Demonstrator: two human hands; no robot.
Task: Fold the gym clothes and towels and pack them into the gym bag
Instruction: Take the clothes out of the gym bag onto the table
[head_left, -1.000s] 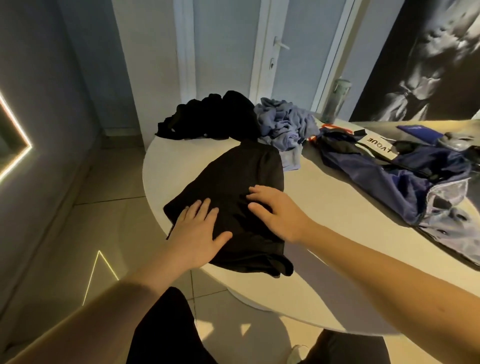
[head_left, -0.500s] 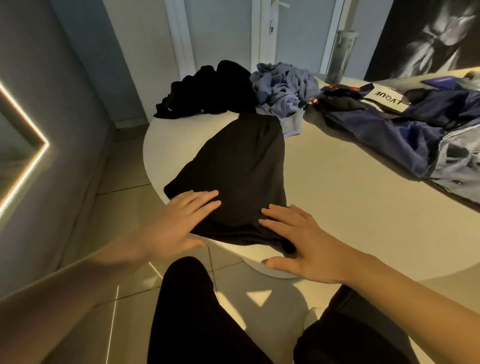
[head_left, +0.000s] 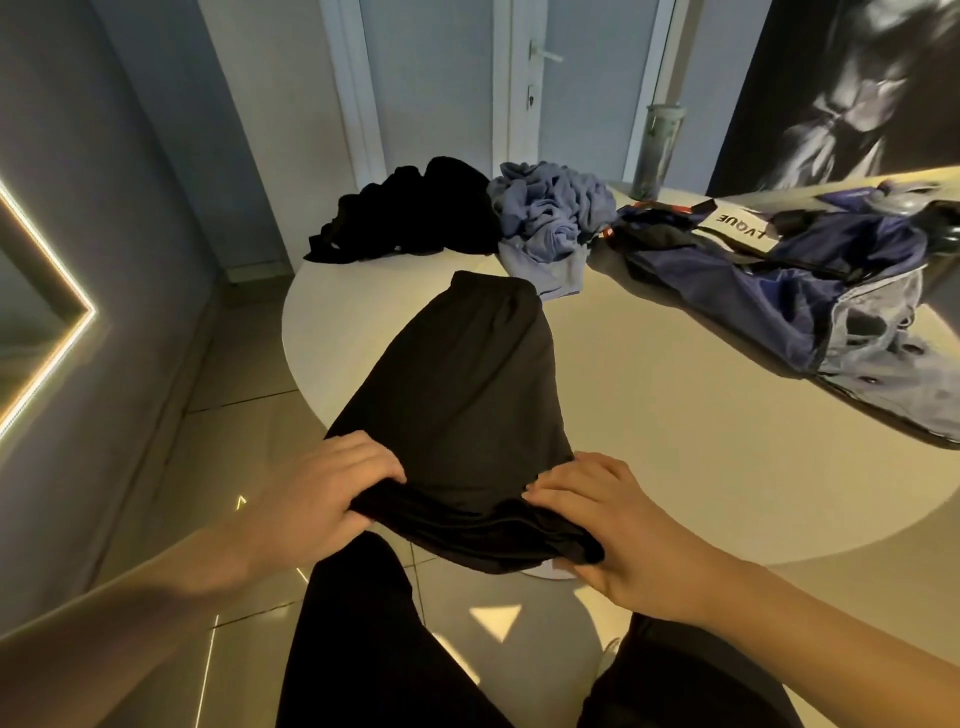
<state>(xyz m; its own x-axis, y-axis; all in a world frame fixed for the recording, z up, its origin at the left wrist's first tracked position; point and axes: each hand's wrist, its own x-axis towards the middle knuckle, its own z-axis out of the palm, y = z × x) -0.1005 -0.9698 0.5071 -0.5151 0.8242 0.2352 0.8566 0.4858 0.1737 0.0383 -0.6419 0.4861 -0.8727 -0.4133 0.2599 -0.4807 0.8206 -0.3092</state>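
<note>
A black garment (head_left: 467, 395) lies flat on the round white table (head_left: 675, 441), its near end hanging over the table's front edge. My left hand (head_left: 322, 488) grips the near left corner of that end. My right hand (head_left: 608, 519) grips the near right corner, with the thumb under the bunched hem. Further back lie a crumpled black pile (head_left: 410, 218) and a crumpled blue-grey pile (head_left: 550, 218). The navy gym bag (head_left: 810, 291) sprawls open at the right of the table.
A tall green bottle (head_left: 657, 150) stands at the table's back edge near a white door (head_left: 550, 78). My dark trouser legs (head_left: 358, 639) are below the table edge over a tiled floor. A lit mirror frame (head_left: 47, 332) hangs on the left wall.
Both hands slid from lying flat on the garment down to its near end and now grip the hem at the two corners. The view tilted down and back.
</note>
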